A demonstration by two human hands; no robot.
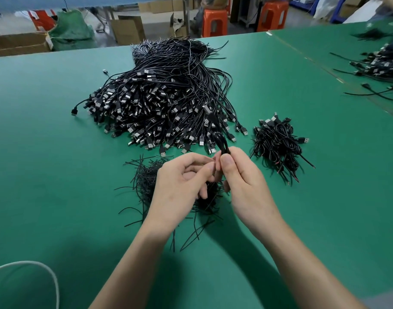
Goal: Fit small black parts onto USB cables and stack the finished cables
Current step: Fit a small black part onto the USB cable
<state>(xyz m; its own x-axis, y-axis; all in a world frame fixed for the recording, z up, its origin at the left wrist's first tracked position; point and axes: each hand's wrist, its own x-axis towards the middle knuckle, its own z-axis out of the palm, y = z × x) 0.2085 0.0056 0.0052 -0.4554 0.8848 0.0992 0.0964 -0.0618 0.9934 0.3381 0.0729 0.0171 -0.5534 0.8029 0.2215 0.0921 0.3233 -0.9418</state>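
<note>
My right hand [242,181] pinches a folded black USB cable [221,143] between thumb and fingers, its loop sticking up above the thumb. My left hand [180,188] is curled beside it, fingertips touching the cable's lower part. What the left fingers hold is too small to tell. A big heap of loose USB cables [159,101] lies behind the hands. A small stack of bundled cables [278,146] sits to the right. Thin black ties [144,181] are scattered under and left of my hands.
The green table [46,152] stretches all around. A second heap of cables [378,65] lies at the far right, near another person's blurred arm. A white cord [43,270] curves at the bottom left. Cardboard boxes and orange stools [214,22] stand beyond the table.
</note>
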